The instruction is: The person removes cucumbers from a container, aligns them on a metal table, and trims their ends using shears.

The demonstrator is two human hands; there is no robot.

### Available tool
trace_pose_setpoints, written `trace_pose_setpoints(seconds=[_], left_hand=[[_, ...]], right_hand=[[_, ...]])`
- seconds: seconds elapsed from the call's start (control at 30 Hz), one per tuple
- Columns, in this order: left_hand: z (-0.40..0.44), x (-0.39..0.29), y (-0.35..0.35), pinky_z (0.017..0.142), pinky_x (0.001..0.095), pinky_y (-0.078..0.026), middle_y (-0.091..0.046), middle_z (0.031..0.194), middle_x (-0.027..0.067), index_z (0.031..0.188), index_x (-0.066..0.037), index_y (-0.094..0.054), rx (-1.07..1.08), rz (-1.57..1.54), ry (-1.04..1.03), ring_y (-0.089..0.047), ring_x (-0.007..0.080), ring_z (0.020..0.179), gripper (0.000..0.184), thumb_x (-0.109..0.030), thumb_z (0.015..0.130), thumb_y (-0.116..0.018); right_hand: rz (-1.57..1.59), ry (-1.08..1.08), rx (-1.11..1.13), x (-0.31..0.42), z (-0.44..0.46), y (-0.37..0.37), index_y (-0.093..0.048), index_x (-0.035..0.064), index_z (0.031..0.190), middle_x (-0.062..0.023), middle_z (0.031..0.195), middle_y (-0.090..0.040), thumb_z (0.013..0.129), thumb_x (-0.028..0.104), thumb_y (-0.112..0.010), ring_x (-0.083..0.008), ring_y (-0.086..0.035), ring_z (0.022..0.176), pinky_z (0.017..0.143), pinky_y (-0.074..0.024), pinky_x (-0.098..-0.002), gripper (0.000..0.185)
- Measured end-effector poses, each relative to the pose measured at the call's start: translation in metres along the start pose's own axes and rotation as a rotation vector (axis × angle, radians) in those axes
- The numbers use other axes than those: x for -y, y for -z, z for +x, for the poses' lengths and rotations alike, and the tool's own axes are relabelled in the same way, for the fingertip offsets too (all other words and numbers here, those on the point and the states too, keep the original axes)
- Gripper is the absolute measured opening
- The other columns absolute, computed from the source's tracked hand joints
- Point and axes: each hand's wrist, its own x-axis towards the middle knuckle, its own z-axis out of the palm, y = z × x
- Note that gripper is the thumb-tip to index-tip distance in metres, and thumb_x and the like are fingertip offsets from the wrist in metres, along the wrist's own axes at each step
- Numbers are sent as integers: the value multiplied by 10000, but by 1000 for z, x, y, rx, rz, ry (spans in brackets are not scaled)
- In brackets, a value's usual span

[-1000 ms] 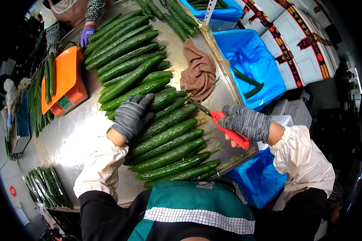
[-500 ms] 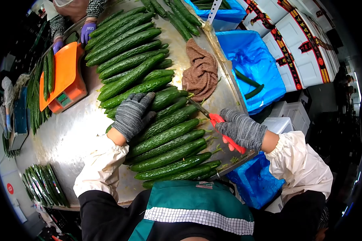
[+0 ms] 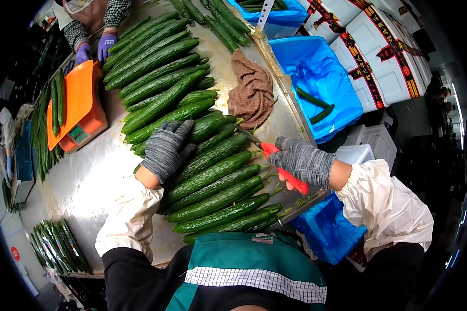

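Many long green cucumbers lie side by side in a slanting row on the metal table. My left hand, in a grey knit glove, rests on the middle of the row with its fingers spread over the cucumbers. Gloved in the same grey knit, my right hand is closed round the handles of red-handled scissors. The blades reach the stem end of a cucumber near the row's middle. Just above the blades lies a crumpled brown cloth.
An orange scale holding two cucumbers stands at the left, near a co-worker's purple-gloved hands. Packed cucumbers lie at the lower left. Blue-lined bins and white boxes stand at the right.
The scissors have shifted slightly left with my right hand, their blades staying by the stem ends. My left hand keeps its place on the cucumbers. The co-worker's hand has drawn back from the cucumbers on the scale.
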Motion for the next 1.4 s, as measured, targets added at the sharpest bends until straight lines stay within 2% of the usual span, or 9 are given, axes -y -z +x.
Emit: trace_pose_setpoints(seconds=[0.27, 0.33, 0.43, 0.8, 1.0, 1.4], left_hand=[[0, 2, -2, 781, 411, -408, -521, 1034, 150, 1151, -83, -455, 11, 17, 4, -483, 325, 931, 474, -275, 733, -569], [0, 3, -3, 772, 412, -405, -512, 1011, 177, 1141, -67, -468, -13, -26, -7, -482, 351, 913, 485, -246, 705, -583], [0, 3, -2, 769, 411, -405, -513, 1006, 177, 1138, -63, -470, -14, -37, -4, -482, 351, 911, 484, -246, 705, -584], [-1, 3, -2, 790, 405, -407, -520, 1035, 152, 1157, -90, -457, 4, 1, 18, -485, 323, 937, 478, -275, 731, -567], [-1, 2, -1, 789, 405, -406, -520, 1035, 151, 1155, -88, -458, 2, -19, 17, -485, 322, 937, 475, -272, 731, -566], [0, 1, 1, 784, 404, -408, -523, 1033, 152, 1145, -77, -464, 9, -19, 11, -488, 321, 934, 470, -267, 728, -567]], right_hand=[[7, -27, -19, 4, 1, -5, -409, 27, 967, -87, 597, -526, 842, 204, -416, -184, -526, 399, 339, -426, -313, 216], [-10, -32, -37, 1, 1, -7, -407, 27, 966, -87, 593, -524, 844, 201, -413, -183, -521, 394, 337, -423, -312, 212], [-28, 37, -44, -5, -2, -9, -407, 33, 961, -85, 583, -517, 847, 204, -414, -180, -514, 389, 331, -417, -307, 206], [446, -16, 94, -19, 12, -2, -419, 18, 924, -150, 638, -552, 847, 240, -449, -230, -558, 459, 368, -447, -319, 237], [460, 49, 72, -16, 8, -5, -424, 34, 939, -136, 656, -559, 846, 248, -454, -235, -564, 475, 390, -460, -318, 235], [507, 22, 40, -17, 27, -9, -405, 42, 985, -126, 652, -548, 843, 228, -453, -233, -548, 454, 383, -457, -326, 240]])
